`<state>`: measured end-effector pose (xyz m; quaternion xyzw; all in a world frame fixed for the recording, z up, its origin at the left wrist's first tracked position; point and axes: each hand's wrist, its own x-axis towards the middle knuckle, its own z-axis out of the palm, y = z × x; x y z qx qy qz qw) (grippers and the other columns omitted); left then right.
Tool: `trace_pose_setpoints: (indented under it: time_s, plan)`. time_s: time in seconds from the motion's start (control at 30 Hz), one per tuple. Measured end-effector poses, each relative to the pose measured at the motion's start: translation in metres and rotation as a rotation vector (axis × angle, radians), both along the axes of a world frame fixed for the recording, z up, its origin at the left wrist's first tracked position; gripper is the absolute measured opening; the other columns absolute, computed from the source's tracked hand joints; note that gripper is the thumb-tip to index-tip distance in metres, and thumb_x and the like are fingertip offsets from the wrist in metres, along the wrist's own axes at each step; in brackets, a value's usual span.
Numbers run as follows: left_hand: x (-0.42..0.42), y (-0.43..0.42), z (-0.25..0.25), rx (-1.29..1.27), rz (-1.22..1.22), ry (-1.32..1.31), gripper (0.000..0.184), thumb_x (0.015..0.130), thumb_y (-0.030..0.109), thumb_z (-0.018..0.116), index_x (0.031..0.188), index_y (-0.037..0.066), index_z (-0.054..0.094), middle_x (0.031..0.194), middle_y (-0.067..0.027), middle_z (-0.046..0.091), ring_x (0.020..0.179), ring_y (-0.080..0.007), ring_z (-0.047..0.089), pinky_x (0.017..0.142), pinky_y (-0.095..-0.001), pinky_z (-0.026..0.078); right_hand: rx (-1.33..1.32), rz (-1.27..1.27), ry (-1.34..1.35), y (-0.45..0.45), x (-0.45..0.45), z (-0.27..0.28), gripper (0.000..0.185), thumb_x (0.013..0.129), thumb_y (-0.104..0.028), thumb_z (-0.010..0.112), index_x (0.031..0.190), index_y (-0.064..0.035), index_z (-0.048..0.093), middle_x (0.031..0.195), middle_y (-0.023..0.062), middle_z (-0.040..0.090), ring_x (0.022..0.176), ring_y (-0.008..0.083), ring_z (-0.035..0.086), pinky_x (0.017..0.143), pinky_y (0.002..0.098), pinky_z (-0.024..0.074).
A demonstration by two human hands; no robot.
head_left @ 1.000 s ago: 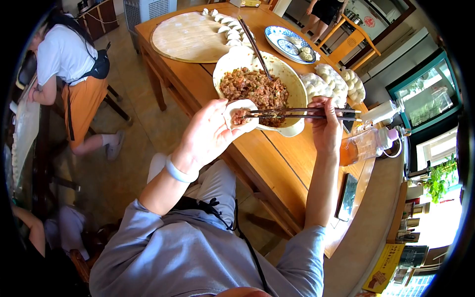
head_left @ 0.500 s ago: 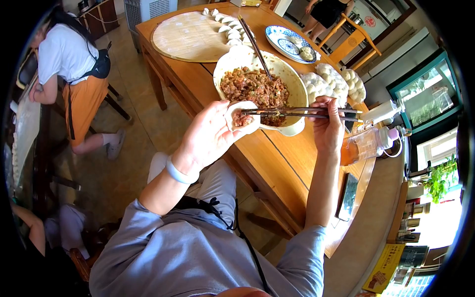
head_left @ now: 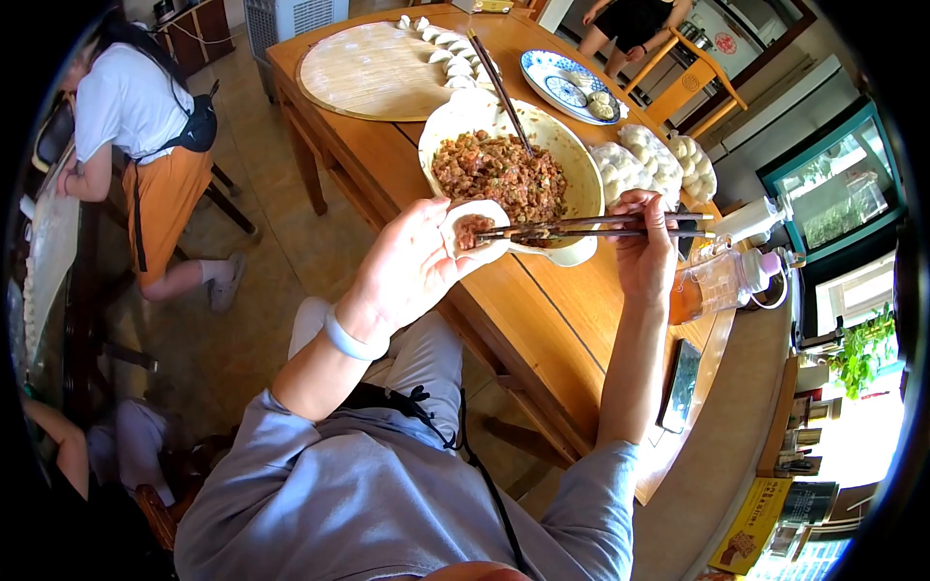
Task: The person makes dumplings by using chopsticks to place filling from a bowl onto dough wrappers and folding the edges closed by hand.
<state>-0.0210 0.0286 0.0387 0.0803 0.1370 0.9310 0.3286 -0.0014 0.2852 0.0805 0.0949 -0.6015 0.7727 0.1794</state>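
Above the near edge of the counter [head_left: 542, 320], the left hand [head_left: 412, 247] cradles an open wrapper [head_left: 481, 254]; the right hand [head_left: 644, 242] holds chopsticks [head_left: 572, 233], tips at its filling [head_left: 469, 232]. Loading it seems the step; next likely calls for drawing the chopsticks clear. Beyond sits a bowl [head_left: 581, 184]; farther left, dumplings [head_left: 455, 68] on a mat [head_left: 363, 77].

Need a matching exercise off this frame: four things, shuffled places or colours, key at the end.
1. wrapper
2. bowl
3. phone
4. plate

A. beside the right forearm
B. blue and white
C. in the left hand
D. on the table, between wrapper and plate

Pairs: 1-C, 2-D, 3-A, 4-B
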Motion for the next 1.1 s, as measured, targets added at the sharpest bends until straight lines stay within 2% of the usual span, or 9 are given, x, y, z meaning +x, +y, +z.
trace_pose_setpoints:
  time_s: [0.1, 0.23, 0.37, 0.5, 0.77, 0.83, 0.9, 0.97, 1.1]
  plan:
    - [0.000, 0.000, -0.002, -0.004, -0.016, 0.014, 0.038, 0.093, 0.022, 0.036, 0.117, -0.008, 0.043, 0.113, -0.0176, 0.054, 0.104, -0.0261, 0.055, 0.098, -0.0417, 0.040, -0.035, -0.033, -0.015, -0.002, -0.001, -0.002, 0.033, 0.092, -0.027, 0.049, 0.093, 0.0043, 0.057, 0.076, 0.0117, 0.060, 0.065, 0.0162, 0.059, 0.054, 0.0259, 0.0513]
    - [0.003, 0.000, 0.000, -0.013, -0.025, 0.008, 0.039, 0.093, 0.023, 0.036, 0.117, -0.008, 0.044, 0.111, -0.0175, 0.056, 0.100, -0.0261, 0.057, 0.095, -0.0413, 0.042, 0.049, -0.030, -0.070, -0.007, 0.000, 0.000, 0.033, 0.092, -0.028, 0.049, 0.091, 0.0037, 0.057, 0.079, 0.0123, 0.060, 0.065, 0.0157, 0.059, 0.054, 0.0248, 0.0516]
    - [0.005, 0.000, 0.001, -0.036, 0.006, -0.047, 0.041, 0.093, 0.024, 0.036, 0.118, -0.008, 0.043, 0.110, -0.0177, 0.056, 0.097, -0.0259, 0.058, 0.094, -0.0411, 0.042, 0.008, -0.037, -0.023, 0.001, -0.002, -0.003, 0.033, 0.091, -0.028, 0.050, 0.091, 0.0036, 0.058, 0.078, 0.0111, 0.060, 0.063, 0.0149, 0.059, 0.054, 0.0247, 0.0518]
    - [0.005, 0.000, 0.001, -0.046, -0.014, 0.017, 0.042, 0.093, 0.024, 0.036, 0.119, -0.008, 0.042, 0.110, -0.0178, 0.056, 0.095, -0.0262, 0.058, 0.094, -0.0411, 0.042, 0.072, -0.021, -0.090, -0.008, -0.001, 0.000, 0.032, 0.091, -0.028, 0.050, 0.092, 0.0036, 0.058, 0.077, 0.0108, 0.060, 0.065, 0.0154, 0.060, 0.054, 0.0250, 0.0520]
    - [0.006, 0.000, 0.002, -0.030, -0.032, 0.032, 0.039, 0.092, 0.024, 0.039, 0.117, -0.006, 0.044, 0.108, -0.0159, 0.057, 0.095, -0.0249, 0.058, 0.093, -0.0395, 0.043, 0.090, -0.034, -0.046, -0.007, 0.004, 0.009, 0.031, 0.092, -0.026, 0.048, 0.089, 0.0029, 0.058, 0.076, 0.0109, 0.061, 0.065, 0.0157, 0.059, 0.053, 0.0252, 0.0497]
    - [0.006, 0.000, -0.001, -0.105, 0.015, -0.059, 0.038, 0.092, 0.025, 0.041, 0.114, -0.004, 0.046, 0.108, -0.0143, 0.057, 0.095, -0.0234, 0.057, 0.091, -0.0377, 0.044, 0.028, -0.092, 0.016, 0.006, 0.004, 0.013, 0.031, 0.093, -0.026, 0.048, 0.089, 0.0030, 0.058, 0.075, 0.0103, 0.061, 0.061, 0.0149, 0.059, 0.052, 0.0241, 0.0487]
    - [0.004, -0.004, -0.006, -0.151, 0.037, -0.100, 0.036, 0.091, 0.025, 0.042, 0.112, -0.004, 0.048, 0.109, -0.0140, 0.057, 0.098, -0.0232, 0.056, 0.091, -0.0369, 0.044, 0.080, -0.229, 0.015, 0.016, 0.008, 0.019, 0.032, 0.091, -0.027, 0.052, 0.088, 0.0034, 0.059, 0.073, 0.0101, 0.061, 0.058, 0.0146, 0.059, 0.051, 0.0230, 0.0489]
    - [0.002, -0.009, -0.009, -0.171, 0.028, -0.089, 0.035, 0.091, 0.024, 0.042, 0.111, -0.004, 0.048, 0.112, -0.0152, 0.056, 0.103, -0.0243, 0.054, 0.092, -0.0372, 0.043, 0.291, -0.415, -0.021, 0.019, 0.009, 0.020, 0.032, 0.088, -0.028, 0.056, 0.086, 0.0036, 0.061, 0.072, 0.0099, 0.062, 0.059, 0.0148, 0.060, 0.052, 0.0241, 0.0502]
    - [0.005, -0.012, -0.008, -0.141, 0.041, -0.083, 0.036, 0.090, 0.025, 0.044, 0.110, -0.004, 0.049, 0.110, -0.0141, 0.057, 0.101, -0.0228, 0.055, 0.087, -0.0345, 0.045, 0.406, -0.435, -0.120, 0.018, 0.003, 0.012, 0.030, 0.086, -0.026, 0.060, 0.085, 0.0038, 0.063, 0.072, 0.0092, 0.062, 0.061, 0.0151, 0.061, 0.051, 0.0254, 0.0514]
